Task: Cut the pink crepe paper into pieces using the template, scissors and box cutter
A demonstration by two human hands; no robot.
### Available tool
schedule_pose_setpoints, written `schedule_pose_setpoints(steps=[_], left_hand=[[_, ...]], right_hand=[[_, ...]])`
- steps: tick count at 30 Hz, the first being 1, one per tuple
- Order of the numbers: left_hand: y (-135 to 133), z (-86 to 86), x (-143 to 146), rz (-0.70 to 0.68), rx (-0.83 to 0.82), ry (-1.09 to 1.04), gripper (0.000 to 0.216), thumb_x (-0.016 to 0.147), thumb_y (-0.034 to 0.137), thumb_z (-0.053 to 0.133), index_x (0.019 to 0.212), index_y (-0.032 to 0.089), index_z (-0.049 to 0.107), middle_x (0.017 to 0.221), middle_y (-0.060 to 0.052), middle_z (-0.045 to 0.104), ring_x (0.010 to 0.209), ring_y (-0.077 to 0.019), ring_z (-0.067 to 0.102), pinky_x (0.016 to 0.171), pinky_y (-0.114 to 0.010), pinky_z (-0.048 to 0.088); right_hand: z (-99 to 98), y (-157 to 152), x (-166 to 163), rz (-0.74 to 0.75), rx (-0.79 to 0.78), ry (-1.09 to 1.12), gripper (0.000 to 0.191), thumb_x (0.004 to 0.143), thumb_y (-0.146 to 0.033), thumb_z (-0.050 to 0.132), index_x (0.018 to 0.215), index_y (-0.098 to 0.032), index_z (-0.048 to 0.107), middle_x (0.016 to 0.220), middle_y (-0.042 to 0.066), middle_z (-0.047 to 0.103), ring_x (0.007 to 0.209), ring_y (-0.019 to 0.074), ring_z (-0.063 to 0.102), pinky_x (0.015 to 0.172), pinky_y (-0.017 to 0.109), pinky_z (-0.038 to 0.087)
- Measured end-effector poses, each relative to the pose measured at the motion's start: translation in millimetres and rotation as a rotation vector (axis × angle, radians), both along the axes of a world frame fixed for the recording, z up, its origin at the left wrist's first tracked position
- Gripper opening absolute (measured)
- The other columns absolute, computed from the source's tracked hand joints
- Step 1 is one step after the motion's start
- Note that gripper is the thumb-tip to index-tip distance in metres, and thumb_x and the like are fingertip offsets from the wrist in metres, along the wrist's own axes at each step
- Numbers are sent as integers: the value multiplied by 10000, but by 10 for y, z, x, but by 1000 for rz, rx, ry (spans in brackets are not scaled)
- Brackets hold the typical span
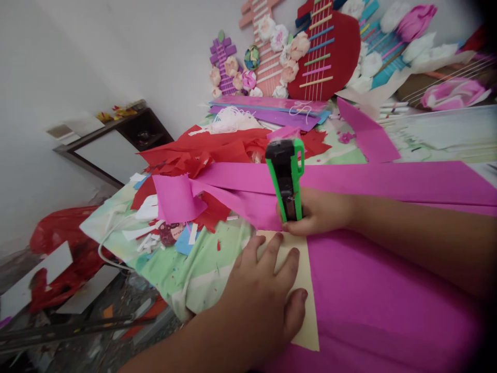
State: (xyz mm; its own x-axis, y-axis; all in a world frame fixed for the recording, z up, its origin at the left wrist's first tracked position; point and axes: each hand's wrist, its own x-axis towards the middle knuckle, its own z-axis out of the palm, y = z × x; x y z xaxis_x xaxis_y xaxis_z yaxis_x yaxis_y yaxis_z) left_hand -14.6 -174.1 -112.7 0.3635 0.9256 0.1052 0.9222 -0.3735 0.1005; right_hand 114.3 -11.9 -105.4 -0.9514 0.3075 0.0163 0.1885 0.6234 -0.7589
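In the head view my left hand [267,285] lies flat with its fingers spread on a pale yellow piece of paper [306,311]. That piece rests on a large magenta sheet [380,300]. My right hand [320,210] is wrapped round a green and black utility knife [285,176], held upright at the top edge of the yellow piece. The knife's lower end, and any blade, is hidden by my fingers. Behind the knife a long magenta strip [368,184] runs across the table, its left end curled up [174,199].
Crumpled red paper [209,147] and white string [233,120] lie at the back. Paper guitars, one red [344,57], lean on the wall with paper flowers. Scraps and a white cord [106,235] are at the table's left edge. A red bag [58,228] lies below.
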Motion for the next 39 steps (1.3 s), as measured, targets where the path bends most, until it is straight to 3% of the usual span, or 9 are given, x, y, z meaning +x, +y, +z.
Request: schedule_pose_setpoints(steps=[5,9,12,15,19,24,29,33,39], left_hand=[[1,1,5,5,3,11,454,797,379,421,1176,145,508,1258,-169,435,1146,-340,369,910,-527,325],[12,-9,11,24,16,27,452,797,385,420,1177,158,508,1259,-161,441,1116,-345,399,875,-517,359],[18,-37,7,-2,35,51,455,804,382,401,1179,145,502,1272,-147,436,1107,-343,408,876,-498,363],[37,-56,1,-96,80,78,439,819,339,375,1167,103,502,1279,-124,437,1115,-293,408,940,-436,326],[102,0,3,-214,112,142,437,821,316,356,1135,50,503,1213,-167,481,1086,-270,430,910,-404,347],[181,119,24,-292,107,233,380,812,321,357,1021,74,556,1120,-181,526,1000,-277,476,806,-423,391],[193,88,-1,-385,172,255,414,822,315,340,999,15,563,1035,-219,562,1008,-300,472,803,-431,381],[201,32,-34,-392,149,178,422,812,318,354,1003,6,564,1090,-230,542,1066,-317,445,857,-446,354],[220,23,-37,-360,99,98,426,785,328,397,1020,14,564,1128,-224,524,1072,-318,447,899,-437,343]], right_hand=[[-34,-7,8,-19,-1,23,167,685,-266,495,581,-148,439,541,-35,384,512,61,359,489,203,305],[-6,23,11,-172,-128,47,149,703,-284,490,651,-144,500,592,-6,516,546,95,483,517,224,381],[184,49,20,-346,-152,152,123,690,-274,521,712,-154,526,642,11,573,602,119,548,562,237,429],[484,-8,94,-552,-75,261,187,666,-278,570,825,-181,552,616,-8,566,542,101,528,503,218,417],[694,-251,244,-605,-82,104,141,649,-272,590,753,-179,572,495,-31,475,408,70,421,378,204,346],[419,-421,274,-637,-168,56,162,697,-313,537,702,-157,581,552,6,530,458,79,456,416,214,379],[112,-392,210,-533,-190,192,127,702,-263,527,728,-143,560,669,26,605,601,100,558,568,218,456],[47,-391,245,-614,-232,255,126,703,-272,526,755,-158,530,677,10,613,596,101,572,557,220,464],[49,-341,292,-478,-126,203,108,716,-268,530,737,-165,557,715,13,606,683,111,584,633,220,472]])
